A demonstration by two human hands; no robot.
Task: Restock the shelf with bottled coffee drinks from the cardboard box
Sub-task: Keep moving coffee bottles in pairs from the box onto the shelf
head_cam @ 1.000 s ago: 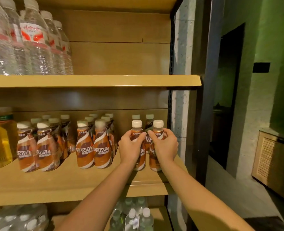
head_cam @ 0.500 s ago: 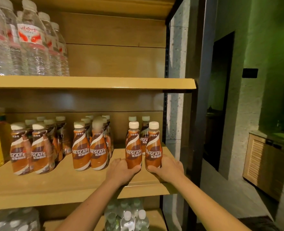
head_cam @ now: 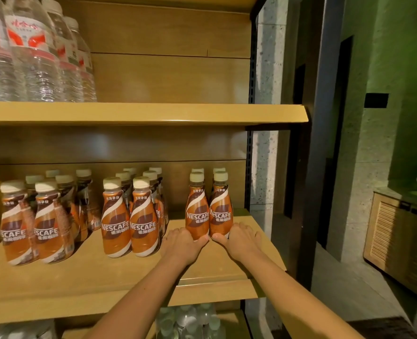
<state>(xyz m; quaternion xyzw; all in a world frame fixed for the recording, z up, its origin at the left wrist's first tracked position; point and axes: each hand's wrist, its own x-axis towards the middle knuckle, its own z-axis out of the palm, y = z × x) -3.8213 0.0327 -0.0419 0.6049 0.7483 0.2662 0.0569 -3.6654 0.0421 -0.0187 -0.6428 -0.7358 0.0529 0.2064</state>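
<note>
Head view, three o'clock end of shelf (head_cam: 129, 277): the left hand (head_cam: 183, 243) clasps the left coffee bottle (head_cam: 197, 214) low; the right coffee bottle (head_cam: 220, 211), beside it, is clasped by the right hand (head_cam: 241, 241). A low shove could tip both onto the rear pair (head_cam: 197, 170).

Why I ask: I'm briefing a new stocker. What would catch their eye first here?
At the right end of the middle shelf, the left hand grips the base of one orange coffee bottle and the right hand grips its neighbour, both upright, side by side. More rows of the same bottles stand further left, and clear water bottles crowd the left of the upper shelf.
</note>
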